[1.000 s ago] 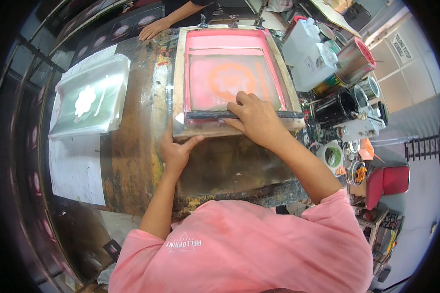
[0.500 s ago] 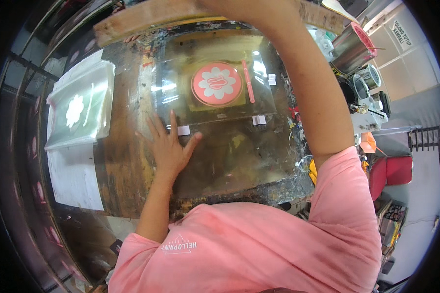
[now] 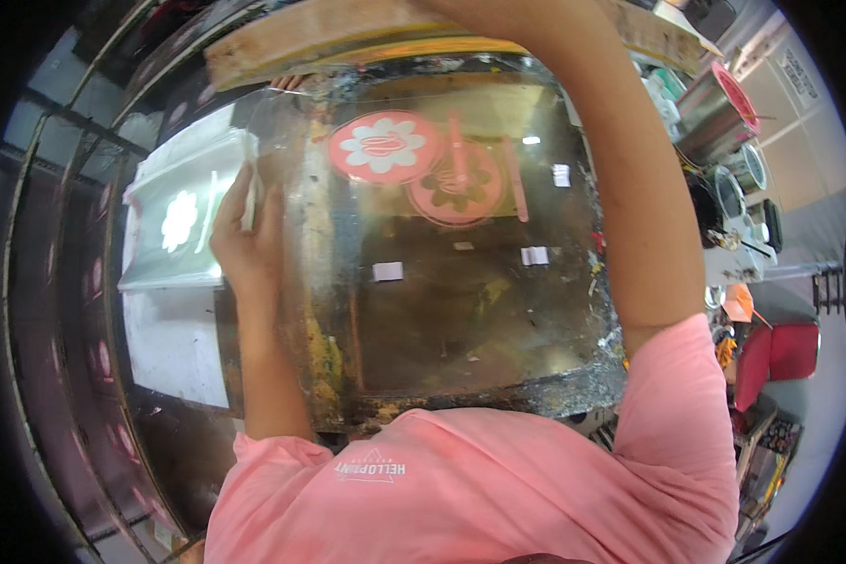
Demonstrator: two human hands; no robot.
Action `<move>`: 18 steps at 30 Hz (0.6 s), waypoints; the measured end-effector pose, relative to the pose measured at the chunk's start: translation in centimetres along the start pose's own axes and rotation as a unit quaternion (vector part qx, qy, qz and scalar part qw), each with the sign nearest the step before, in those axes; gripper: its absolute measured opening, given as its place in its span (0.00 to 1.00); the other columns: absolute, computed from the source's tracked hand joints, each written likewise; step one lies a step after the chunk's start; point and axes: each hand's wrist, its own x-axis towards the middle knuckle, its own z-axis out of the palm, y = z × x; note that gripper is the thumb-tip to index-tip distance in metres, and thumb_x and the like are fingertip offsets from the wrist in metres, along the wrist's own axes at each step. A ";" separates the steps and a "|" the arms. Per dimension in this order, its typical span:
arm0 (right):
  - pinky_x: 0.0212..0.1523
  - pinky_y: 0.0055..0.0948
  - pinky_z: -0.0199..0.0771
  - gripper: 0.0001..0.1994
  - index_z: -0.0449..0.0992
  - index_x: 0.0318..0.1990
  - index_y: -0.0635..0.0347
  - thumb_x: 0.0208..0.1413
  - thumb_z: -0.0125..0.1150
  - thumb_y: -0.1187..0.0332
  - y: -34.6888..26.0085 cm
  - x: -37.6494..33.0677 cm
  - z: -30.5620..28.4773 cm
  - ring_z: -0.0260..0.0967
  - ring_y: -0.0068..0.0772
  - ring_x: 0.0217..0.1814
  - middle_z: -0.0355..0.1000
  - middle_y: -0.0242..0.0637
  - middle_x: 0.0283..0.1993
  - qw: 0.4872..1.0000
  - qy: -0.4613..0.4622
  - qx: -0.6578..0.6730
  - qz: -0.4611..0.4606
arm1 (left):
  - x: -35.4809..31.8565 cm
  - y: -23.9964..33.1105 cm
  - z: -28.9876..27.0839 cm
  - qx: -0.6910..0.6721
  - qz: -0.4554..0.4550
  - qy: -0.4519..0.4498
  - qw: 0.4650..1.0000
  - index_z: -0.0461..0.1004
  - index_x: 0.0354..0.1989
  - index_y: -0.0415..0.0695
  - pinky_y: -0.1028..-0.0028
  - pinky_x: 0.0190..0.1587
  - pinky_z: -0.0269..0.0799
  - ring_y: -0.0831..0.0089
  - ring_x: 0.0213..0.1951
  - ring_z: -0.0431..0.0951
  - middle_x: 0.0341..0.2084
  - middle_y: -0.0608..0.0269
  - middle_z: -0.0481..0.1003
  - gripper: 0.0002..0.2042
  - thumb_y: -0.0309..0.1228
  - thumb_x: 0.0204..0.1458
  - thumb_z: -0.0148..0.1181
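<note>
A clear plastic sheet [image 3: 301,216] with a pink disc print [image 3: 383,148] and a white flower in it is lifted at its left side. My left hand [image 3: 246,226] is closed on that edge, beside a stack of clear sheets [image 3: 150,226]. Under the raised sheet, a second pink disc with a darker flower [image 3: 456,183] shows on the flat work surface [image 3: 461,329]. My right arm reaches to a wooden frame bar [image 3: 329,38] along the far side. The right hand [image 3: 451,5] is cut off by the top edge, its fingers hidden.
Small white tabs [image 3: 387,272] sit on the work surface. Another person's fingers [image 3: 287,83] show below the bar at far left. Ink cans [image 3: 719,113] and cups stand at right, near a red chair [image 3: 775,362]. A metal rack [image 3: 28,235] runs along the left.
My left hand has moved left and up from lying spread on the surface and has taken the plastic sheet's edge. The printed disc has shifted left, uncovering the one beneath.
</note>
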 end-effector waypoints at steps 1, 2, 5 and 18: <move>0.47 0.53 0.79 0.34 0.83 0.29 0.66 0.65 0.51 0.39 -0.1 -0.4 -0.3 0.81 0.61 0.40 0.80 0.58 0.31 1.000 -0.023 0.001 0.017 | 0.7 -1.6 -1.9 0.035 0.016 0.010 0.999 0.79 0.62 0.34 0.63 0.66 0.70 0.56 0.62 0.80 0.57 0.44 0.81 0.23 0.35 0.61 0.69; 0.46 0.54 0.78 0.34 0.83 0.29 0.66 0.65 0.51 0.38 -0.1 -0.5 -0.2 0.80 0.61 0.39 0.80 0.58 0.30 1.000 -0.020 -0.011 0.013 | 1.1 -3.4 -3.9 0.076 -0.002 0.017 0.997 0.79 0.61 0.34 0.63 0.66 0.71 0.55 0.62 0.80 0.58 0.44 0.81 0.23 0.34 0.61 0.68; 0.44 0.55 0.77 0.34 0.83 0.29 0.65 0.65 0.52 0.37 -1.0 -0.7 -0.2 0.80 0.61 0.39 0.79 0.58 0.30 0.999 0.002 -0.029 0.011 | 3.0 -9.8 -9.2 0.171 0.032 0.033 0.984 0.79 0.62 0.35 0.61 0.67 0.69 0.52 0.62 0.79 0.58 0.43 0.80 0.24 0.35 0.59 0.69; 0.47 0.53 0.75 0.27 0.84 0.50 0.57 0.65 0.55 0.41 -1.3 -2.3 0.3 0.78 0.61 0.46 0.82 0.53 0.44 0.997 -0.053 -0.059 0.025 | 1.4 -19.5 -12.7 0.420 -0.074 -0.045 0.904 0.62 0.78 0.52 0.32 0.76 0.32 0.49 0.81 0.49 0.78 0.48 0.58 0.35 0.59 0.68 0.49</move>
